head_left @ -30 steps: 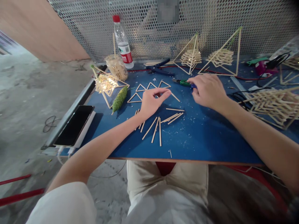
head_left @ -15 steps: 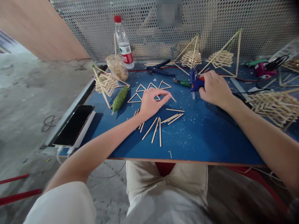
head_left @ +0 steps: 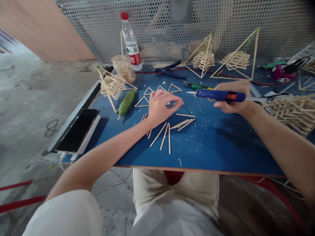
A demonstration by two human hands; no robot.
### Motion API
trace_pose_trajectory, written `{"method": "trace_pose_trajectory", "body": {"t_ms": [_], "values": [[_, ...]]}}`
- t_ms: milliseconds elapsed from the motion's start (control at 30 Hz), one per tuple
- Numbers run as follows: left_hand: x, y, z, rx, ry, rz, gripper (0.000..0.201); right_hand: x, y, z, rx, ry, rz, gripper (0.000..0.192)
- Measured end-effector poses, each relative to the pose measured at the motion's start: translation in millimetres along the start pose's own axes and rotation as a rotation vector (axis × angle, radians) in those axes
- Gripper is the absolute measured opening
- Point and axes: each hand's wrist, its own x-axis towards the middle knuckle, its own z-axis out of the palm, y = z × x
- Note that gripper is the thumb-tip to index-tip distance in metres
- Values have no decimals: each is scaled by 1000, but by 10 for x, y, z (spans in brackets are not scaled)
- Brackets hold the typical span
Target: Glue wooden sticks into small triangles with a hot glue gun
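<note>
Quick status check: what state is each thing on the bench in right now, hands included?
Glue gun: lifted, level, nozzle pointing left.
Right hand: gripping the glue gun.
Left hand: pinching a stick on the table.
Water bottle: upright, capped.
Phone: screen dark.
Loose sticks: lying flat.

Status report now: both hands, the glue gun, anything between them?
Right hand shut on blue glue gun, nozzle toward left. Left hand pinching a thin stick on blue table. Nothing between nozzle and stick.
</note>
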Motion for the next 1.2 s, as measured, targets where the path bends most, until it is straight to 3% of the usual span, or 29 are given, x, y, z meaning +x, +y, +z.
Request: {"method": "trace_pose_trajectory", "body": {"t_ms": [133, 400, 1200], "values": [[-9, 34, -3, 42, 4, 0, 13, -13, 60, 10, 67, -67, -203, 41], [-10, 41, 3, 66, -15, 6, 11, -41, 131, 54, 25, -147, -219, 31], [-11, 37, 10, 69, -11, 11, 12, -12, 55, 104, 25, -140, -142, 46]]}}
